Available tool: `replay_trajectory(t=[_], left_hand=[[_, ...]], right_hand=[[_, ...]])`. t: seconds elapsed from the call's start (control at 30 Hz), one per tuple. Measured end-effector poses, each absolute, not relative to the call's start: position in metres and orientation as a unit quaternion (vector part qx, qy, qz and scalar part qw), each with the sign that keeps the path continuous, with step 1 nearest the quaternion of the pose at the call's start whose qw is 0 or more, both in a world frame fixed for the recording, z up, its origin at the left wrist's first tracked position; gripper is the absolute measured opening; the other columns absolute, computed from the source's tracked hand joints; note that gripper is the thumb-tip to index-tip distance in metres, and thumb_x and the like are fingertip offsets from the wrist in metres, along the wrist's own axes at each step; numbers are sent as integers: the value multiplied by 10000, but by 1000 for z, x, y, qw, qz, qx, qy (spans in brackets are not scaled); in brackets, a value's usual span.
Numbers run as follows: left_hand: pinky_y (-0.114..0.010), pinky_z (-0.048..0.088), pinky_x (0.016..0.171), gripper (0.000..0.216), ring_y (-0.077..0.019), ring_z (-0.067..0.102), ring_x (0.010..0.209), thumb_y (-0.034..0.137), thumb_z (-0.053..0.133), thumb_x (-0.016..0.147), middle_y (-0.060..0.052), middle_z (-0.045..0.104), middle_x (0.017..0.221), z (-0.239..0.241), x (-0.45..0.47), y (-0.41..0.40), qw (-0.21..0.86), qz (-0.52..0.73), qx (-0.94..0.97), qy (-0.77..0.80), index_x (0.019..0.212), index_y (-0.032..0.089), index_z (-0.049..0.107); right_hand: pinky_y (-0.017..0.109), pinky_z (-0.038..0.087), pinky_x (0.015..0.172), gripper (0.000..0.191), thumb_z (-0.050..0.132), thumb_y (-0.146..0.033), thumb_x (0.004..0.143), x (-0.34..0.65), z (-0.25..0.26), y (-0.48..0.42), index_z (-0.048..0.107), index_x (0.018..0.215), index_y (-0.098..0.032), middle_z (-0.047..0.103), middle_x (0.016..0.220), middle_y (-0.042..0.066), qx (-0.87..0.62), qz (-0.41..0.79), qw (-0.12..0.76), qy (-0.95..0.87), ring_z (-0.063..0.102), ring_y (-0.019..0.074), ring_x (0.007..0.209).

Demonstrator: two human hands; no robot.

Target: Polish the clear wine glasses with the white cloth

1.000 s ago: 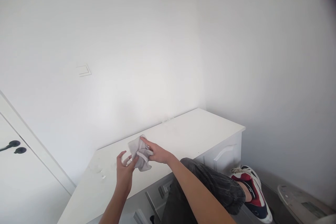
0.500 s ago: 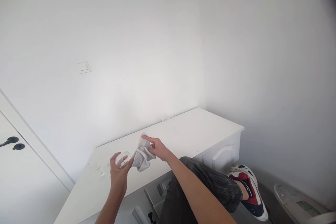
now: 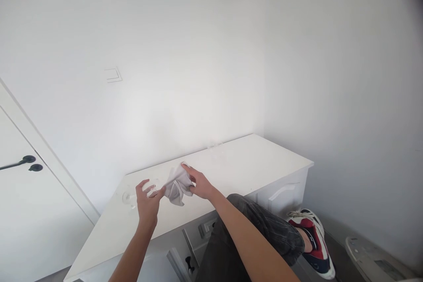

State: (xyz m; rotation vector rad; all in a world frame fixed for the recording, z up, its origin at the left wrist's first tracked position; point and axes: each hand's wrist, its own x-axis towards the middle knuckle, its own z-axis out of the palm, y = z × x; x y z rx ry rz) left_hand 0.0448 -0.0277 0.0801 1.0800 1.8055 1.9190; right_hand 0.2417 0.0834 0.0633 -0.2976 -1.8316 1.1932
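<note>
My left hand [image 3: 148, 202] curves its fingers and thumb around a clear drinking glass [image 3: 152, 186], which is tilted over the white cabinet top. The glass is so transparent that its outline is faint. My right hand [image 3: 201, 183] pinches a pale grey cloth [image 3: 176, 187] near its upper corner and right side. The cloth hangs in folds between the two hands, and its left edge meets my left thumb by the glass. To the left of my left hand, a round clear glass piece [image 3: 127, 197] shows; I cannot tell whether it belongs to the held glass.
Clear glassware [image 3: 214, 146] is faintly visible at the back edge of the white cabinet top [image 3: 261, 158]. My bent knee [image 3: 261, 216] is against the cabinet front. A door with a black handle [image 3: 29, 159] is at left, and a grey-beige object [image 3: 380, 255] lies at lower right.
The view has shifted slightly. Both hands sit a little higher in view, and the cloth is spread wider between them. The left hand still grips the glass, the right the cloth.
</note>
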Motion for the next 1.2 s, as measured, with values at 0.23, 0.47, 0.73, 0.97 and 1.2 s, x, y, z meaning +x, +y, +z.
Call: replay_trajectory(t=[0.23, 0.47, 0.73, 0.97, 1.2], left_hand=[[-382, 542, 764, 782, -231, 699, 898, 324, 879, 614, -98, 581, 1222, 88, 55, -28, 180, 685, 402, 580, 1271, 326, 455], [-389, 549, 771, 790, -233, 699, 897, 330, 860, 623, -98, 584, 1206, 95, 60, -34, 144, 692, 389, 591, 1290, 306, 437], [-325, 579, 677, 748, -214, 704, 877, 322, 851, 634, -64, 574, 1202, 106, 76, -37, 164, 680, 430, 571, 1257, 319, 436], [-311, 547, 669, 722, -187, 695, 827, 331, 827, 661, -57, 587, 1172, 101, 69, -35, 82, 662, 406, 625, 1275, 326, 446], [-303, 556, 664, 771, -185, 695, 841, 316, 842, 645, -69, 584, 1200, 101, 57, -28, 89, 702, 360, 608, 1299, 330, 434]], right_hand=[[343, 493, 883, 659, 618, -216, 763, 234, 59, 88, 518, 1401, -345, 472, 1371, 63, -105, 563, 436, -694, 553, 199, 1054], [342, 471, 823, 433, 455, -168, 783, 247, 64, 95, 689, 1126, -293, 463, 1252, 64, -266, 453, 635, -566, 537, 182, 949], [285, 460, 712, 581, 823, -409, 675, 229, 60, 75, 665, 1213, -259, 673, 1063, 47, -51, 526, 312, -790, 597, 182, 861], [299, 425, 742, 222, 781, -357, 727, 226, 55, 80, 702, 856, -194, 705, 958, 45, -102, 490, 465, -731, 584, 183, 847], [317, 484, 781, 365, 770, -434, 728, 247, 80, 63, 698, 1002, -204, 699, 1016, 60, 65, 588, 183, -785, 641, 189, 863]])
